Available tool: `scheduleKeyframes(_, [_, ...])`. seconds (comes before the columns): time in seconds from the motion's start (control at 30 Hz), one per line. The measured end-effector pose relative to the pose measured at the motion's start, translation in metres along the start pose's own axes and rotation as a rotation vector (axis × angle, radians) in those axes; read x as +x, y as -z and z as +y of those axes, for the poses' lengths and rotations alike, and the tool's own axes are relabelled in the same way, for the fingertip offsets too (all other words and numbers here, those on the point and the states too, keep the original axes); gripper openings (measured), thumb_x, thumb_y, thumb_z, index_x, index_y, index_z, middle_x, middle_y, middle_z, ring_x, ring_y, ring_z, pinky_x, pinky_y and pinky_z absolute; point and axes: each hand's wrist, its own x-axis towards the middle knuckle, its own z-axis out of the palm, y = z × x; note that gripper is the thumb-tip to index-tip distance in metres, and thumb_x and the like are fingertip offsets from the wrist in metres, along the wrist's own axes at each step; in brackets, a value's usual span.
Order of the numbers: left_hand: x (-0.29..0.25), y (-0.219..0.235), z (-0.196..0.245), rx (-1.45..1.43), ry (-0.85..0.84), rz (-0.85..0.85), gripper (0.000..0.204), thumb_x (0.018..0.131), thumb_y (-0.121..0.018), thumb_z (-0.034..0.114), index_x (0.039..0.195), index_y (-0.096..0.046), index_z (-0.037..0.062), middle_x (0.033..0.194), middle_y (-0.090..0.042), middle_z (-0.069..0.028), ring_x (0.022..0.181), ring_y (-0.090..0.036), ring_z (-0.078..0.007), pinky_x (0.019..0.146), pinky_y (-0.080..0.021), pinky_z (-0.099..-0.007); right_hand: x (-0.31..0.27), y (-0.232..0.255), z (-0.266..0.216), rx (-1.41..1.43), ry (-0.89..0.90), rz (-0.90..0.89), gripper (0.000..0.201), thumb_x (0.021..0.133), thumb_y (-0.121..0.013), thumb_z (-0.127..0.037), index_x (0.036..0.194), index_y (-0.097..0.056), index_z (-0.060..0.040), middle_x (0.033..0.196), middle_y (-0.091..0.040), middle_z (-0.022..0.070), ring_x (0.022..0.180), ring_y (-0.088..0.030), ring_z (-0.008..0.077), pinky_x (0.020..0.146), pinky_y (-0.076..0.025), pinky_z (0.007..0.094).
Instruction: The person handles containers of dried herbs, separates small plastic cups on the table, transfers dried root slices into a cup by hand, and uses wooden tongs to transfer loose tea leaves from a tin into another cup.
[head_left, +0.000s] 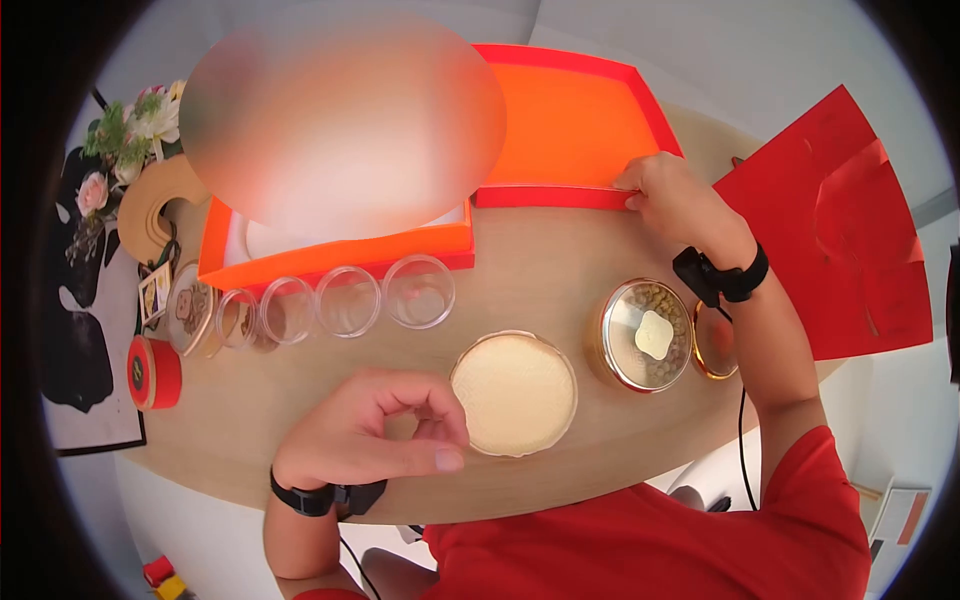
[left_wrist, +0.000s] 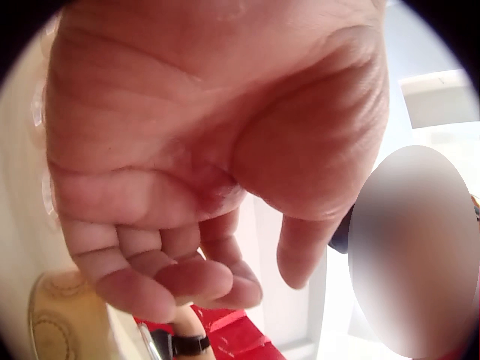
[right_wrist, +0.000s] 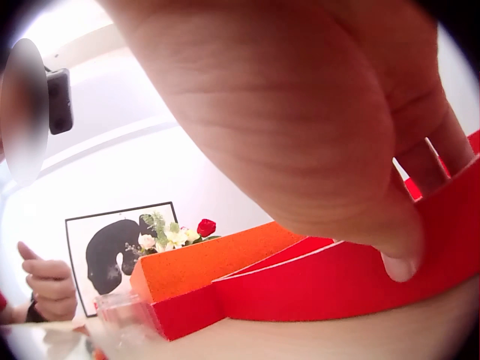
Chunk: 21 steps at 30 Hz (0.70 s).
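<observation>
My right hand (head_left: 685, 205) pinches the near wall of a shallow red box lid (head_left: 560, 197) with an orange inside. In the right wrist view the thumb (right_wrist: 401, 262) lies against the lid's outer red side. My left hand (head_left: 345, 425) hovers over the near side of the table, its fingers loosely curled and nothing between them. Just right of it sits a round cream-coloured piece (head_left: 515, 395) with a thin gold edge. The left wrist view shows the palm (left_wrist: 210, 127) and bent fingers, also holding nothing.
An orange-and-red box (head_left: 340, 262) stands left of the lid, partly hidden by a blur. Several clear round containers (head_left: 420, 292) line its front. At right are a gold-rimmed jar (head_left: 622, 345), a gold lid (head_left: 715, 345) and a red paper bag (head_left: 830, 230). Flowers (head_left: 140, 130) stand far left.
</observation>
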Motion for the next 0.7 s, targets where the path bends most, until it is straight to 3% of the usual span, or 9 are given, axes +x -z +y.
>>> scheduleKeyframes(0.1, [0.0, -0.002, 0.002, -0.083, 0.025, 0.065, 0.022, 0.09, -0.085, 0.012, 0.104, -0.072, -0.0004, 0.1, -0.069, -0.0025, 0.087, -0.061, -0.0107, 0.082, -0.049, -0.0275, 0.0, 0.01, -0.001, -0.069, -0.06, -0.066, 0.009, 0.084, -0.072, 0.005, 0.091, -0.068, 0.0078, 0.091, -0.066, 0.0272, 0.087, -0.065, 0.0482, 0.074, -0.052, 0.0497])
scheduleKeyframes(0.23, [-0.002, -0.001, 0.006, -0.035, 0.029, 0.014, 0.019, 0.092, -0.083, 0.01, 0.105, -0.072, -0.0004, 0.101, -0.069, -0.0019, 0.09, -0.062, -0.0104, 0.084, -0.049, -0.0271, -0.003, 0.004, 0.006, -0.031, 0.08, 0.061, 0.009, 0.082, -0.07, 0.004, 0.088, -0.065, 0.0078, 0.089, -0.065, 0.0274, 0.085, -0.064, 0.0486, 0.073, -0.051, 0.0502])
scheduleKeyframes(0.43, [-0.003, 0.002, 0.009, -0.014, -0.028, 0.024, 0.019, 0.092, -0.082, 0.007, 0.107, -0.072, 0.0009, 0.097, -0.069, -0.0023, 0.089, -0.062, -0.0114, 0.085, -0.05, -0.028, -0.007, 0.009, 0.007, -0.064, 0.026, 0.029, 0.01, 0.078, -0.067, 0.006, 0.087, -0.064, 0.0083, 0.088, -0.064, 0.0275, 0.085, -0.064, 0.0481, 0.073, -0.051, 0.0507])
scheduleKeyframes(0.5, [-0.008, 0.003, 0.014, -0.027, -0.059, 0.024, 0.018, 0.092, -0.082, 0.006, 0.106, -0.072, 0.001, 0.095, -0.068, -0.003, 0.088, -0.062, -0.0125, 0.085, -0.049, -0.0285, -0.011, 0.016, 0.009, -0.131, -0.027, -0.099, 0.018, 0.08, -0.07, 0.0, 0.096, -0.077, 0.0, 0.095, -0.072, 0.0218, 0.089, -0.069, 0.0454, 0.076, -0.056, 0.0503])
scheduleKeyframes(0.57, [-0.014, 0.002, 0.021, -0.06, -0.125, 0.156, 0.017, 0.09, -0.082, 0.006, 0.103, -0.071, 0.0011, 0.094, -0.068, -0.0045, 0.088, -0.063, -0.0156, 0.085, -0.05, -0.0311, -0.012, 0.016, 0.014, -0.127, -0.013, -0.121, 0.022, 0.079, -0.07, 0.0, 0.1, -0.078, -0.0014, 0.096, -0.073, 0.0209, 0.09, -0.07, 0.0439, 0.077, -0.057, 0.0494])
scheduleKeyframes(0.6, [-0.018, 0.002, 0.025, -0.05, -0.122, 0.142, 0.017, 0.09, -0.082, 0.006, 0.103, -0.071, 0.0011, 0.094, -0.068, -0.0045, 0.088, -0.063, -0.0156, 0.085, -0.05, -0.0311, -0.015, 0.018, 0.016, -0.125, 0.001, -0.157, 0.026, 0.079, -0.071, -0.001, 0.104, -0.079, -0.0027, 0.097, -0.074, 0.0199, 0.092, -0.071, 0.0423, 0.077, -0.057, 0.0484])
scheduleKeyframes(0.67, [-0.028, 0.006, 0.034, 0.128, -0.206, 0.29, 0.02, 0.088, -0.082, 0.005, 0.103, -0.07, 0.001, 0.097, -0.068, -0.0063, 0.09, -0.064, -0.0184, 0.086, -0.05, -0.0339, -0.019, 0.024, 0.007, -0.084, -0.017, -0.164, 0.032, 0.078, -0.072, 0.001, 0.11, -0.078, -0.0002, 0.097, -0.074, 0.0222, 0.093, -0.07, 0.0426, 0.08, -0.057, 0.0476])
scheduleKeyframes(0.7, [-0.033, 0.009, 0.039, 0.139, -0.203, 0.27, 0.02, 0.088, -0.082, 0.005, 0.103, -0.07, 0.001, 0.097, -0.068, -0.0063, 0.09, -0.064, -0.0184, 0.086, -0.05, -0.0339, -0.019, 0.029, -0.001, -0.044, -0.014, -0.179, 0.039, 0.078, -0.073, 0.003, 0.116, -0.076, 0.0023, 0.098, -0.073, 0.0246, 0.094, -0.07, 0.0429, 0.083, -0.057, 0.0467])
